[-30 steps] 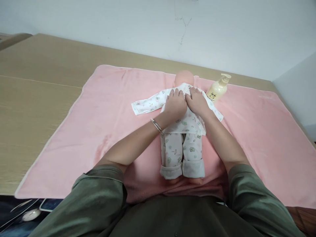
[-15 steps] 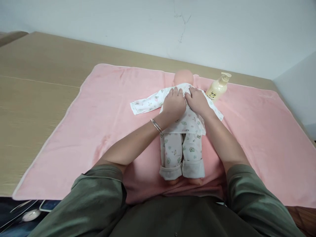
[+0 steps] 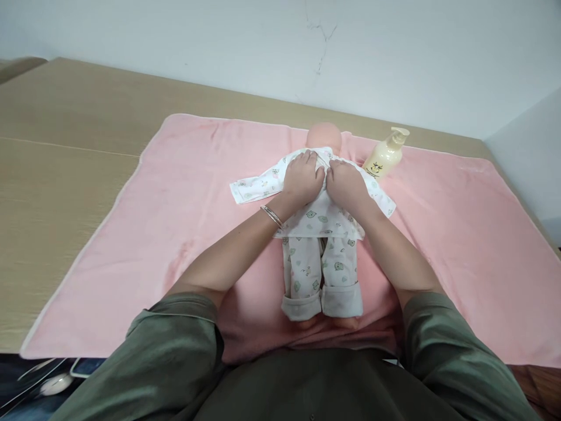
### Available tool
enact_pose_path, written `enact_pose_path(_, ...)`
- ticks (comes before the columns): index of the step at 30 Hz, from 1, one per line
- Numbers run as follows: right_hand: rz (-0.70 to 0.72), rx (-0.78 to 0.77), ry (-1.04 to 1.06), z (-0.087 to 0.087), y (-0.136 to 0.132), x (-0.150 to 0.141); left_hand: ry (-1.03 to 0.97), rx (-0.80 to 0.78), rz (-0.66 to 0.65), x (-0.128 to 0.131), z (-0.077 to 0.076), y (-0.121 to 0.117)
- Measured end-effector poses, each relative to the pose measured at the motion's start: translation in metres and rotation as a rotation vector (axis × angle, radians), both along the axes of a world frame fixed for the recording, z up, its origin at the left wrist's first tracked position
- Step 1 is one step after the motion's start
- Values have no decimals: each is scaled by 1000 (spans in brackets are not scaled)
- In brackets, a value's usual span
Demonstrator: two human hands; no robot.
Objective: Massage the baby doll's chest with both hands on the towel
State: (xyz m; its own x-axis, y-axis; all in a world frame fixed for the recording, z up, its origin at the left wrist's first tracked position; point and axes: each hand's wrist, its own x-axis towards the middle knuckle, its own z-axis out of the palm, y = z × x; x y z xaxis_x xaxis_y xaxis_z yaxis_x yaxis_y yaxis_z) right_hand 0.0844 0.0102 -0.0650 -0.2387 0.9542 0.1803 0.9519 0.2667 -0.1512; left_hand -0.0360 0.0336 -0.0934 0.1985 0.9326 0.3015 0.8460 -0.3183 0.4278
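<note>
A baby doll lies on its back, its bald head (image 3: 324, 136) pointing away from me. It wears a white printed baby shirt (image 3: 322, 219) and matching trousers (image 3: 339, 263) with turned-up cuffs. My left hand (image 3: 303, 178), with a bangle at the wrist, is closed on the shirt's upper front. Close beside it, my right hand (image 3: 347, 186) has its fingers curled onto the same part of the shirt. The two thumbs nearly meet at the middle of the chest. Both hands cover the shirt fabric under their fingertips, so the exact grip is partly hidden.
A pink blanket (image 3: 184, 193) lies under the doll on a wooden table (image 3: 65, 146). Beyond the doll's arm at the right stands a pale yellow pump bottle (image 3: 384, 156). A wall (image 3: 245, 52) rises behind the table. A phone (image 3: 86, 366) shows at the lower left.
My left hand has shifted slightly left and its fingers have drawn in on the shirt. My right hand's fingers have curled more. The shirt's lower left hem now spreads wider.
</note>
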Motion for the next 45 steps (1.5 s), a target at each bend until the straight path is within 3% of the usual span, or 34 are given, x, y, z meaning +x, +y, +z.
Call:
enact_pose_path(10, -30, -15, 225, -14, 26, 16, 13, -2, 72, 8, -4, -15)
enact_pose_path(15, -74, 25, 126, -17, 9, 2, -6, -54, -29, -4, 3, 1)
enact_pose_path(20, 63, 48, 48, -10, -9, -10, -41, -56, -58, -12, 6, 11)
enact_pose_path(28, -77, -34, 176, -12, 24, 15, 134, 15, 1, 7, 11, -22)
enact_pose_path(33, -117, -77, 142, -9, 16, 10, 94, -15, -5, 4, 14, -18)
enact_pose_path(40, -142, -1, 54, -1, -11, -10, -148, -12, -16, -4, -10, 8)
enact_pose_path(45, -80, 40, 113, -11, 2, -3, -260, 40, -13, -5, -24, 9)
